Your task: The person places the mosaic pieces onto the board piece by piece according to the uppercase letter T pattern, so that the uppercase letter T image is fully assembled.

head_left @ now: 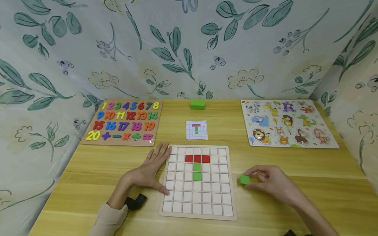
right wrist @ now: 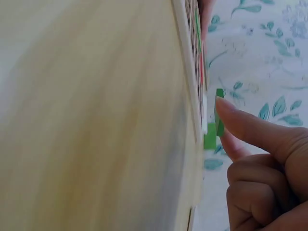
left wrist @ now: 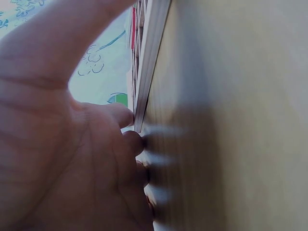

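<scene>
Between thumb and forefinger my right hand point(head_left: 273, 183) pinches a thin green square tile point(head_left: 244, 179), just right of the grid board. The right wrist view shows the tile point(right wrist: 219, 112) edge-on, raised off the table. My left hand point(head_left: 150, 172) lies spread along the board's left side, fingertips at its upper left corner and thumb on its lower left edge. The wooden grid board point(head_left: 231, 196) has white squares, with a row of three red tiles point(head_left: 197, 159) near the top. Two green tiles point(head_left: 197, 176) run down below the middle red one.
Behind the board lies a small pattern card point(head_left: 196, 134) with a red and green T. A green block point(head_left: 197, 104) sits at the table's back edge. A number puzzle point(head_left: 118, 131) stands back left, an animal puzzle point(head_left: 290, 127) back right. A black object point(head_left: 137, 201) is by the left wrist.
</scene>
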A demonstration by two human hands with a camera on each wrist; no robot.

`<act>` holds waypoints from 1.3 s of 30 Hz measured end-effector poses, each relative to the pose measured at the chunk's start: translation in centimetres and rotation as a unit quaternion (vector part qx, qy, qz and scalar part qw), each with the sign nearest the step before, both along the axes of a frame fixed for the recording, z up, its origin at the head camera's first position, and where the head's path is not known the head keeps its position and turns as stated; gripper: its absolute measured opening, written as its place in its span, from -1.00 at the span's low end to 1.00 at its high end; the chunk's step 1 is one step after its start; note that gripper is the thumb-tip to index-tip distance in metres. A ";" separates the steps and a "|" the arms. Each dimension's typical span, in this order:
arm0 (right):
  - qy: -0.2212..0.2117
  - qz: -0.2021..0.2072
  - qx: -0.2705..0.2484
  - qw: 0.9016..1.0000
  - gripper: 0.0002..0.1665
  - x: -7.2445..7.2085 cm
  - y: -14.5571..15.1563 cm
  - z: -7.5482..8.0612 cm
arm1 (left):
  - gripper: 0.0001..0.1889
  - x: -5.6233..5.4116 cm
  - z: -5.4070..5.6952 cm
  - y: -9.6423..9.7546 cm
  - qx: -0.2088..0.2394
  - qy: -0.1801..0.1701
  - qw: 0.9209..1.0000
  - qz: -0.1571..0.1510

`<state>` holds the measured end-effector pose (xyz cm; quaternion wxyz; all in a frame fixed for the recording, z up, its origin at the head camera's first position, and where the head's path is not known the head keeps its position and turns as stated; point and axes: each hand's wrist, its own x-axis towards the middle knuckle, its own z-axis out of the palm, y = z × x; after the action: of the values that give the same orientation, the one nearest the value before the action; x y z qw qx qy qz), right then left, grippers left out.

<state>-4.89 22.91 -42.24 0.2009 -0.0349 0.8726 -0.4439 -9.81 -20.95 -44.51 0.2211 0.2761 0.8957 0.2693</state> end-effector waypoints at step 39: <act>0.056 0.072 0.023 0.996 -0.72 -0.5 -14.7 -0.1 | 0.58 -0.1 0.0 0.0 -0.008 -0.005 1.000 0.004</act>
<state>-5.35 8.20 -42.39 0.1842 -0.1178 0.8875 -0.4057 -9.89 -20.90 -44.46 0.2267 0.2696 0.8978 0.2643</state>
